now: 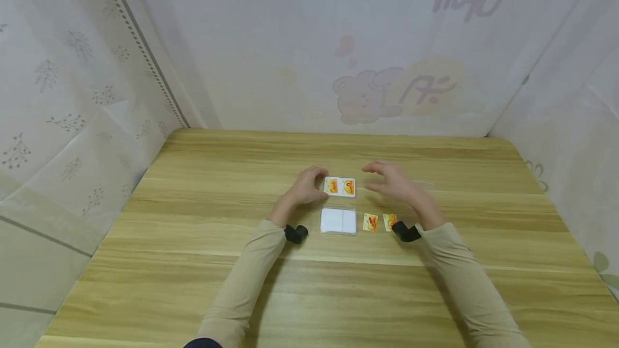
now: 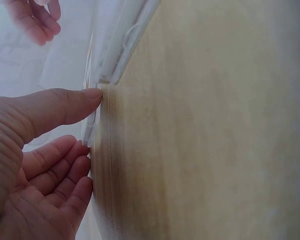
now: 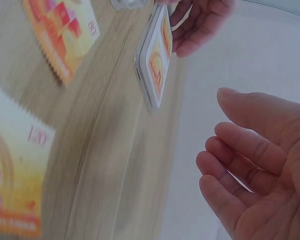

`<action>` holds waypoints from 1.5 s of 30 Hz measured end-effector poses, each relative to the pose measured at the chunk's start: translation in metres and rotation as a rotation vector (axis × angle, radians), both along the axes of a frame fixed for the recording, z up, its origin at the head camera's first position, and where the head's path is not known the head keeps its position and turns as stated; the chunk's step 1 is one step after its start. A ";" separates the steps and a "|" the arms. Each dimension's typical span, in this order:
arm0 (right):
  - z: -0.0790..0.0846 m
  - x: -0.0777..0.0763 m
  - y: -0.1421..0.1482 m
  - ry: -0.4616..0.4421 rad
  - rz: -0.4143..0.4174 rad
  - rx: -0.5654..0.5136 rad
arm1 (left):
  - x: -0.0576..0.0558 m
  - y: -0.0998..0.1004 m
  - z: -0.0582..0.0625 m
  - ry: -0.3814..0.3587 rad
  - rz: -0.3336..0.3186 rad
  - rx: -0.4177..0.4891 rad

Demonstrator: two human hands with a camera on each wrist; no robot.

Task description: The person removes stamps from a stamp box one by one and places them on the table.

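A flat clear case (image 1: 340,187) with two orange-yellow stamps on a white backing lies on the table. My left hand (image 1: 306,186) holds it at the left end, thumb (image 2: 65,106) on the near edge and fingertips by the far edge. To the right of this case, my right hand (image 1: 393,180) is raised with fingers loosely bent and apart, holding nothing. Nearer me lies a second clear case (image 1: 331,220) with a plain white inside. Beside it are two loose stamps, one marked 80 (image 3: 65,30) and another marked 120 (image 3: 15,170).
The wood-grain table (image 1: 193,262) ends at a pale printed curtain (image 1: 271,69) behind, with more curtain at both sides. A black wrist camera (image 1: 406,232) on the right wrist partly covers one loose stamp in the head view.
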State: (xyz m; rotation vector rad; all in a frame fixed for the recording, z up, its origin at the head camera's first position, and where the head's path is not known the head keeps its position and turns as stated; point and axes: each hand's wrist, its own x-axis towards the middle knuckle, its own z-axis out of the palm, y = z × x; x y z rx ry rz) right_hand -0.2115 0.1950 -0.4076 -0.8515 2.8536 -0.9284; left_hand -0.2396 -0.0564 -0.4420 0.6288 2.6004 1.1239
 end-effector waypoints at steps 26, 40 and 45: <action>-0.002 -0.006 -0.035 -0.090 -0.019 -0.027 | -0.001 0.000 0.003 -0.008 0.000 0.008; -0.007 -0.009 -0.046 -0.130 -0.062 0.022 | 0.000 -0.001 0.002 -0.011 0.000 0.008; -0.010 -0.011 -0.048 -0.151 -0.080 0.023 | 0.000 -0.002 0.001 -0.010 -0.002 0.014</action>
